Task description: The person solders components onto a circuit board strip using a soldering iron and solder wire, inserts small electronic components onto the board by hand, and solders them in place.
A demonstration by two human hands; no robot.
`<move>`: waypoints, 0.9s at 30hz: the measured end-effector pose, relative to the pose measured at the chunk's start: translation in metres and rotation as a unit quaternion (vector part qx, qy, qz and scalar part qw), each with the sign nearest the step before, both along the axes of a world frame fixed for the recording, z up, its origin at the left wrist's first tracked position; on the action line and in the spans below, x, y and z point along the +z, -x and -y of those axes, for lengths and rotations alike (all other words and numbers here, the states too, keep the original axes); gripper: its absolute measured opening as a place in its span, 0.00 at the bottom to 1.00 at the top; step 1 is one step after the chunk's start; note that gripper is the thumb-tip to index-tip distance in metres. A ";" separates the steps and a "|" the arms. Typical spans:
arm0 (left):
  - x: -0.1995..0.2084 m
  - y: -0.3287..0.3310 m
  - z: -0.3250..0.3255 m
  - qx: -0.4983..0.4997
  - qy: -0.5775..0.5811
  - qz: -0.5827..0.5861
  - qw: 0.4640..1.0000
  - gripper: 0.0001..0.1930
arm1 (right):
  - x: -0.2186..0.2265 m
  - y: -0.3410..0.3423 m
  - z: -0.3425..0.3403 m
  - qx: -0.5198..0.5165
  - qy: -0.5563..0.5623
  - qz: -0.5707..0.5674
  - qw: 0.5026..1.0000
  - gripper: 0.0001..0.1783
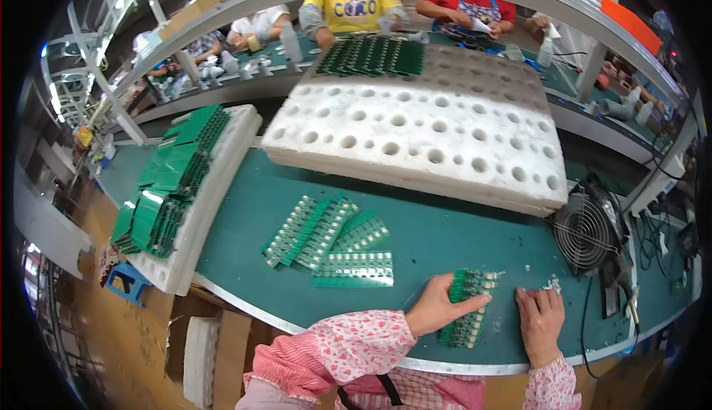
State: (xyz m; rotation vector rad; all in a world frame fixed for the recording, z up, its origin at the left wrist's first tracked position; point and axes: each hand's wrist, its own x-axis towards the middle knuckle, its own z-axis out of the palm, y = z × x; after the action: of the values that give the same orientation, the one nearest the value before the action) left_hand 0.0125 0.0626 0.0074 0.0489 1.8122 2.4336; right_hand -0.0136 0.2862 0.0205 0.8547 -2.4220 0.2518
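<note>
My left hand (439, 307) grips a small stack of green circuit boards (467, 319) at the front edge of the table, thumb laid across the top. White components line the boards in rows. Just right of it, my right hand (540, 325) rests on the table, fingers bent down and slightly apart, with nothing visible in it. Its fingertips are beside a little heap of small white parts (552, 282). Left of my hands, several more green boards (319, 224) with white components lie fanned out, and one board (354, 269) lies flat in front of them.
A big white foam block (415, 139) with holes stands at the back, carrying green boards (371, 56). Piled boards (174, 161) cover another foam slab (222, 180) at left. A round fan (584, 233) and cables stand at right. Other people work beyond the metal frame (245, 11).
</note>
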 end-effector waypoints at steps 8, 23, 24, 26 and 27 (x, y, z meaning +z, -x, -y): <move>0.009 0.003 0.017 -0.007 0.048 0.009 0.999 0.10 | 0.016 0.003 0.036 0.010 0.365 0.378 0.851 0.05; 0.007 0.001 0.010 -0.005 0.124 -0.045 0.991 0.09 | 0.010 0.001 0.040 0.033 0.472 0.631 0.615 0.08; 0.008 0.002 0.010 -0.007 0.125 -0.044 0.991 0.09 | 0.006 0.001 0.039 0.040 0.467 0.623 0.626 0.09; 0.010 0.003 0.011 -0.010 0.139 -0.056 0.989 0.10 | 0.003 0.002 0.040 0.046 0.463 0.616 0.636 0.11; 0.010 0.003 0.011 -0.011 0.140 -0.056 0.988 0.10 | 0.002 0.002 0.041 0.047 0.471 0.611 0.634 0.10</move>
State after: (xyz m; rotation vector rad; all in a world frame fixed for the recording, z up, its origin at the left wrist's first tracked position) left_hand 0.0091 0.0513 0.0171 0.1829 2.1715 2.1772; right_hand -0.0154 0.2449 0.0228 0.2099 -2.5264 2.5639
